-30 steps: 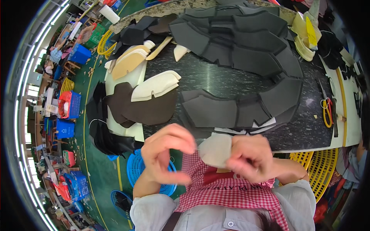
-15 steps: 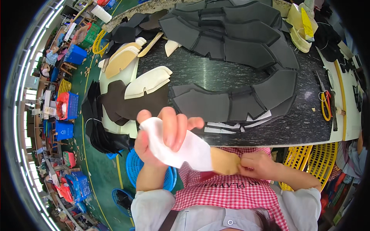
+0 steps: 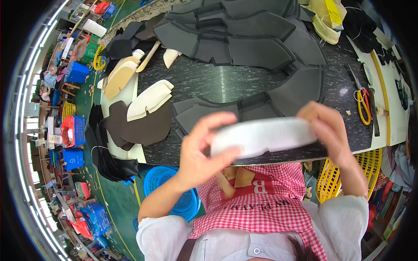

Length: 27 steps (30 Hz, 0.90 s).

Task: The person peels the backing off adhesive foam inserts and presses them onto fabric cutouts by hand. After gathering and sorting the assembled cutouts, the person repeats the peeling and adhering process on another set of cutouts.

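A white curved cut-out piece (image 3: 263, 135) is stretched level between my two hands, over the near edge of the dark table (image 3: 261, 159). My left hand (image 3: 201, 145) grips its left end, thumb below and fingers behind. At the other end my right hand (image 3: 327, 130) pinches it, slightly blurred by motion. Tan backing scraps (image 3: 242, 178) lie or fall against my red checked apron (image 3: 257, 217). Just beyond the piece, dark grey padded panels (image 3: 296, 89) are laid in a curve. White cut-outs (image 3: 150, 99) rest on a dark brown piece (image 3: 152, 126) to the left.
Overlapping grey panels (image 3: 257, 48) cover the far side of the table. Scissors with yellow and red handles (image 3: 363, 106) lie at the right. A blue basket (image 3: 163, 185) stands below on the left, a yellow basket (image 3: 331, 180) on the right. Tan cut-outs (image 3: 119, 80) sit at the far left.
The white piece has come level and moved right and up. My right hand has let go of the tan backing and now holds the piece's right end. The backing is off, down by the apron.
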Motion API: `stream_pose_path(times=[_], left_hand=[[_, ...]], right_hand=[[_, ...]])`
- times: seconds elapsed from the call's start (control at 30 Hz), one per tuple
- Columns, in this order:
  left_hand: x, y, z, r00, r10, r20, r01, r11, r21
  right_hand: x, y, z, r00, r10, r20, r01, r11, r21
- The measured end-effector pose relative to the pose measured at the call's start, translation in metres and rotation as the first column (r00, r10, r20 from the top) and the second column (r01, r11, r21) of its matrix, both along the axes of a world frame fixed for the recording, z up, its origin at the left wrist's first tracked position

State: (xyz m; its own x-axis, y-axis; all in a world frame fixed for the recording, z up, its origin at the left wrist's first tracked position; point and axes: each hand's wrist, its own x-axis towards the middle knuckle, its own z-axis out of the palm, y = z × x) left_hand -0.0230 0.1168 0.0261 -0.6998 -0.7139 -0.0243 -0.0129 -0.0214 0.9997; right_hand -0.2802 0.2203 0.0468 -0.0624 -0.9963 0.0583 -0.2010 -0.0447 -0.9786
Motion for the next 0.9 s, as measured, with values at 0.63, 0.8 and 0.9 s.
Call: stream_pose_path(times=[0.63, 0.8, 0.9], left_hand=[[-0.022, -0.019, -0.027, 0.914, 0.148, 0.377, 0.195, 0.654, -0.731], [-0.013, -0.020, -0.017, 0.875, 0.270, 0.402, 0.188, 0.575, -0.796], [0.021, -0.061, 0.002, 0.700, 0.537, 0.472, 0.240, 0.446, -0.863]], right_hand=[[-0.014, -0.058, -0.024, 0.475, -0.091, -0.876, -0.182, 0.963, -0.199], [0.033, -0.050, -0.023, 0.415, 0.285, -0.864, -0.548, 0.836, 0.013], [0.034, -0.051, -0.021, 0.164, 0.194, -0.967, -0.549, 0.832, 0.074]])
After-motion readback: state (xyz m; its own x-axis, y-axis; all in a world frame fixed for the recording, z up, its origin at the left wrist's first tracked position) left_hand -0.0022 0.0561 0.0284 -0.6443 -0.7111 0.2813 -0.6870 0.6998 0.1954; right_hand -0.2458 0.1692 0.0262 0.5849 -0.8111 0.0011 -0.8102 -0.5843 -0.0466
